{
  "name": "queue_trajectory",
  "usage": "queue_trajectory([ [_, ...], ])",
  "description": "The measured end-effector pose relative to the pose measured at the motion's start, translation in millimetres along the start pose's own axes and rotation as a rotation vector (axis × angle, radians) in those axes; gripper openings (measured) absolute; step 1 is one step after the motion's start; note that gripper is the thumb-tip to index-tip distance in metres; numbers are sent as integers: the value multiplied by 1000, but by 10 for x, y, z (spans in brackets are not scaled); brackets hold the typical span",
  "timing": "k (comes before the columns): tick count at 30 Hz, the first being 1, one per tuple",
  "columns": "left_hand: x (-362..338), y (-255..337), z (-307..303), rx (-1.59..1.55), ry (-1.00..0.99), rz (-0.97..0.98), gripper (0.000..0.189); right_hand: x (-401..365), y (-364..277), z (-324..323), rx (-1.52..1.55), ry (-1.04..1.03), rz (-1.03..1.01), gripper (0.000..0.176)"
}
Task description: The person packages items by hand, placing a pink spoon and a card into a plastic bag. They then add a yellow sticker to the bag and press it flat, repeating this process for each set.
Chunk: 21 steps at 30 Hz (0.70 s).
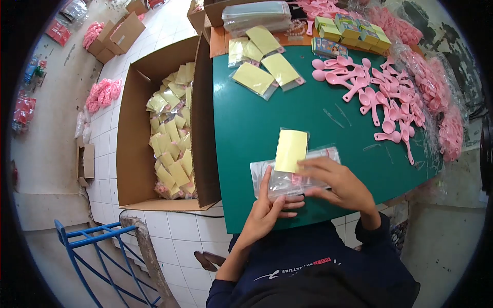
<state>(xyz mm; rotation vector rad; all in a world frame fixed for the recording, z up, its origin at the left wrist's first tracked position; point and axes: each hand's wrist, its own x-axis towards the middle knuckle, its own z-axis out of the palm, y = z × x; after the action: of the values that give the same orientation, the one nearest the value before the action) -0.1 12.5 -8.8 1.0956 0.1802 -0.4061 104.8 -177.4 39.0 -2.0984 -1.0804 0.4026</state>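
**Card Half Into the Bag, Many Packs Already Boxed**

Head view: at the near edge of the green table (308, 118) lies a clear bag (321, 154) with something pink inside. A yellow card (290, 150) stands partly out of it, its lower end under the plastic.

The left hand (267, 213) grips the bag's near left end, fingers stretched long with the thumb closed against them. The right hand (339, 185) lies over the bag's right part with fingers bent, holding it down, fingertips at the card's lower edge.

By the look of it, this pack is midway. The cardboard box (134, 133) to the left holds a deep pile of finished packs (172, 149), and a few more packs (267, 66) lie at the far side. Loose pink spoons (380, 92) are spread to the right, so plenty seems left.
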Motion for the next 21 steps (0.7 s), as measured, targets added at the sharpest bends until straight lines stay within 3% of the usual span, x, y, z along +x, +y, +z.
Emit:
queue_trajectory([
  [6,-71,-67,-79,203,41,55,57,3,-75,355,-300,149,65,26],
  [7,-71,-51,-64,240,128,67,54,-2,-79,370,-315,150,75,25],
  [9,-63,-15,-11,312,303,93,49,-2,-60,381,-305,167,62,22],
  [12,-19,-16,-14,598,367,124,34,3,-45,386,-303,179,57,21],
  [15,-7,-35,5,642,479,166,21,-1,-28,365,-289,185,69,20],
  [21,-134,-148,-55,815,521,363,15,26,-34,317,-239,191,111,19],
])
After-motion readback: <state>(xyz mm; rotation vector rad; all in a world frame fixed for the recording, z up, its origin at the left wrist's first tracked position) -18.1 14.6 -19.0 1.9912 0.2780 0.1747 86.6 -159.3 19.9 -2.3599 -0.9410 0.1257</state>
